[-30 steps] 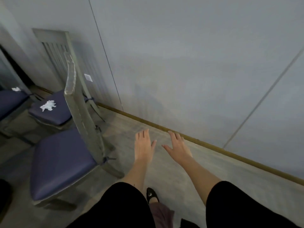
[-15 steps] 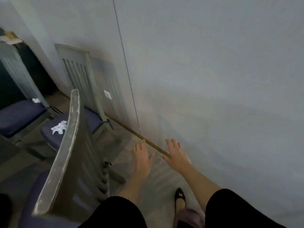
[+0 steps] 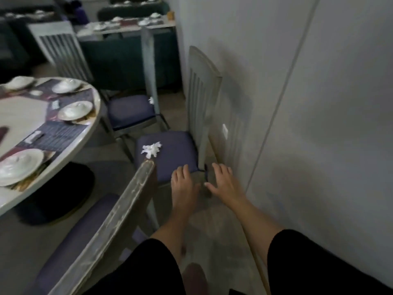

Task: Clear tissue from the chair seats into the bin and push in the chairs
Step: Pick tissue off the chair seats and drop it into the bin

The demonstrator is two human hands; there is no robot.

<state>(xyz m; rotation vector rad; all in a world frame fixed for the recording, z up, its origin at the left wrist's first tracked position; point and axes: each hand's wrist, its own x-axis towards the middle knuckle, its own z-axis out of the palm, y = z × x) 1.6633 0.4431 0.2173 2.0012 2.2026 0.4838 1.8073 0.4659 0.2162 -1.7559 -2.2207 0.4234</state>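
Note:
A crumpled white tissue (image 3: pixel 151 149) lies on the blue seat of the middle chair (image 3: pixel 178 154), which stands against the wall. A smaller tissue (image 3: pixel 151 100) sits at the right edge of the far chair's seat (image 3: pixel 129 111). The nearest chair (image 3: pixel 110 226) shows its worn grey back rail and a bare blue seat at lower left. My left hand (image 3: pixel 184 186) hovers open over the near corner of the middle chair's seat. Beside it, my right hand (image 3: pixel 223 184) is open too, just off the seat near the wall. No bin is in view.
A round table (image 3: pixel 93 116) set with plates and place mats fills the left side. Its dark pedestal base (image 3: pixel 57 194) sits on the floor. The grey wall (image 3: pixel 308 124) runs close along the right. More chairs and set tables stand at the back.
The view has swung left and forward, bringing the table and the far chairs into sight. Both hands stay open and now reach the middle chair's seat corner.

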